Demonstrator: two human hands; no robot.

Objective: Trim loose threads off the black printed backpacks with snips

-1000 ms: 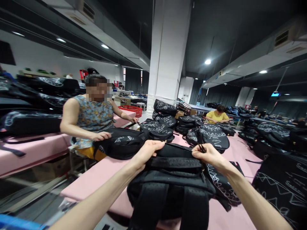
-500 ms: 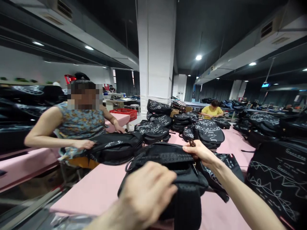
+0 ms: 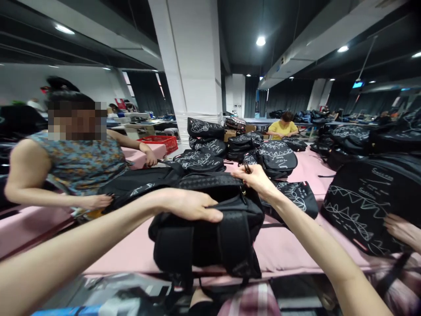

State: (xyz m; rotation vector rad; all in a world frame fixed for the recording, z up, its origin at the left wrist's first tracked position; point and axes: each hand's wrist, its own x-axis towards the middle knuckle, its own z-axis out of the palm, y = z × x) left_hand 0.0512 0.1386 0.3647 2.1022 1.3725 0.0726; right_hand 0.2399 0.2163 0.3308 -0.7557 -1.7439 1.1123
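Note:
A black backpack (image 3: 210, 232) stands on the pink table (image 3: 289, 250) right in front of me, its back panel and shoulder straps facing me. My left hand (image 3: 189, 205) lies on its upper left edge, fingers stretched over the fabric. My right hand (image 3: 255, 177) is closed at the bag's top right corner, pinching a small dark tool (image 3: 246, 168) between the fingers.
A seated person in a patterned sleeveless top (image 3: 79, 164) handles another black bag (image 3: 131, 186) at left. Several black printed backpacks (image 3: 276, 158) are piled at the table's middle and right (image 3: 362, 197). Another person's hand (image 3: 403, 230) shows at far right. A white pillar (image 3: 194, 66) stands behind.
My left hand left the bag's top handle, swung toward me, then settled on the bag's upper left edge. The view turned left and down. My right hand stayed at the top corner.

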